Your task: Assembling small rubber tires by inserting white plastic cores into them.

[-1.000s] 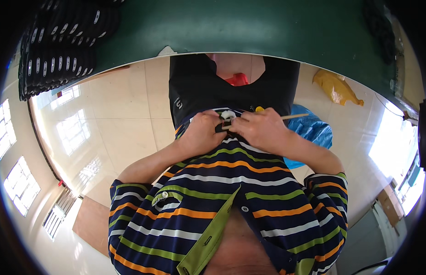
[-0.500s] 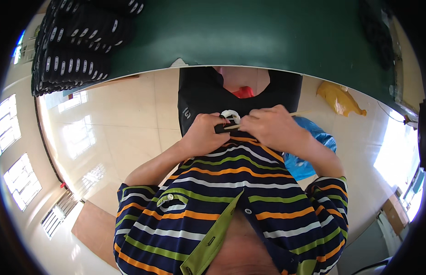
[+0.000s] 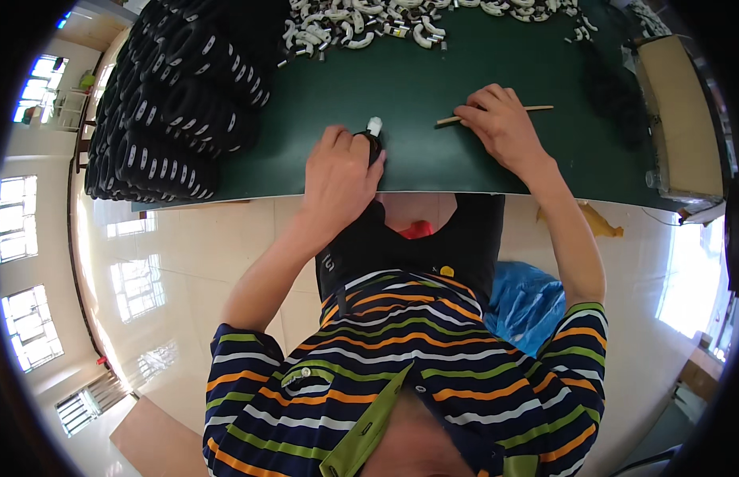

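Just left of the middle, in the upper half of the frame, I can see a small dark rounded piece (image 3: pixel 372 145) with a white end (image 3: pixel 375 126) poking up from it, at the front of the smooth dark green desk (image 3: pixel 409 87). The person's left hand (image 3: pixel 344 171) is clamped on it, fingers curled over and the thumb along its near side. Right of it and well apart, the right hand (image 3: pixel 498 131) pinches a thin pale wooden stick (image 3: pixel 540 108), which lies nearly level above the desk. A tall stack of black padded loops with white oval tags (image 3: pixel 179 103) fills the upper left. Along the top edge lies a loose scatter of white curved pieces (image 3: pixel 425 36); at the upper right stands a brown cardboard box (image 3: pixel 683 119). Lower, right of the person's black trousers (image 3: pixel 369 246), a crumpled blue plastic bag (image 3: pixel 524 302) sits on the shiny tiled floor (image 3: pixel 266 262).
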{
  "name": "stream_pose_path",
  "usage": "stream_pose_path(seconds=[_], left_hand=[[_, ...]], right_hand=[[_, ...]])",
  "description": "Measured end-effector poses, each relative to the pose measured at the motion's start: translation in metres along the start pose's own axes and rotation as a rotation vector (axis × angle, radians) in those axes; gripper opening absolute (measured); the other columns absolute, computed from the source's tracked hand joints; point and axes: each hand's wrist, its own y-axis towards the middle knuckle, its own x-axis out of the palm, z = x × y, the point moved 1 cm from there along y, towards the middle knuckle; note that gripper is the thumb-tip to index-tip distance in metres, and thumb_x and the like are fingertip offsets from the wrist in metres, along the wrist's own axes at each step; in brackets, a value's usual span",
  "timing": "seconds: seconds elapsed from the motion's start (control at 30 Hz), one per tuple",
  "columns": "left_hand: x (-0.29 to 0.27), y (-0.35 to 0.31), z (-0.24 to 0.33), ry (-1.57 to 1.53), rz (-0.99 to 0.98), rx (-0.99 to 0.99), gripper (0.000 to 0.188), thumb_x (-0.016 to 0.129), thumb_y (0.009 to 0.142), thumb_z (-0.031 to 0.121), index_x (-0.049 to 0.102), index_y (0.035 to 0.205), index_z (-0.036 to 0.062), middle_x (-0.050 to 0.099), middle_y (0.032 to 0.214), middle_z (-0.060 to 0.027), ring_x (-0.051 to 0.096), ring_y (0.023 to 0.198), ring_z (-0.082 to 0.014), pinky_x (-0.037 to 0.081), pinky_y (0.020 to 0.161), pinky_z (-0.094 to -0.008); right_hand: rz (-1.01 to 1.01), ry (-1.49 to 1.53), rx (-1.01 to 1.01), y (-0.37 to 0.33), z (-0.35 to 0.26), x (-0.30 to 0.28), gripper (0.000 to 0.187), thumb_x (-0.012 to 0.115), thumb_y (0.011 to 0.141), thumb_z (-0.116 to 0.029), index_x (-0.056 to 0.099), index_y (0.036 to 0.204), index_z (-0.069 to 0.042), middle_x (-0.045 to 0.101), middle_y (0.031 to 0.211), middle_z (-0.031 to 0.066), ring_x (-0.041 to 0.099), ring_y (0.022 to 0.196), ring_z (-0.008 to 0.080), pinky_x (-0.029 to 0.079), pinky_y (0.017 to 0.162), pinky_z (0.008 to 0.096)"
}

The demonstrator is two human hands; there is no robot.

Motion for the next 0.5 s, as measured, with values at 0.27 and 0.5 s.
stream_pose_path(seconds=[0.27,0.5], left_hand=[[0.005,-0.007,0.008,0.074,-0.015,0.042,0.036,0.078,0.085,0.021,0.065,0.103,-0.0064,0.063,0.108,-0.0235,0.058,0.115,-0.0423,0.05,0.094,-0.0485],[0.001,0.006,-0.015,-0.119,0.029,-0.152,0.037,0.072,0.089,0.011,0.062,0.122,-0.0007,0.06,0.117,-0.0207,0.057,0.115,-0.0409,0.049,0.094,-0.0456]], right_hand=[[0.203,0.327,0.345,-0.001,-0.069,0.024,0.02,0.069,0.093,-0.018,0.073,0.108,-0.004,0.069,0.094,0.0143,0.069,0.087,0.0357,0.055,0.073,0.0442],[-0.124,0.227,0.595,0.033,-0.098,0.038,0.025,0.071,0.094,-0.025,0.071,0.107,-0.004,0.068,0.1,0.0141,0.069,0.088,0.0386,0.055,0.076,0.0473]])
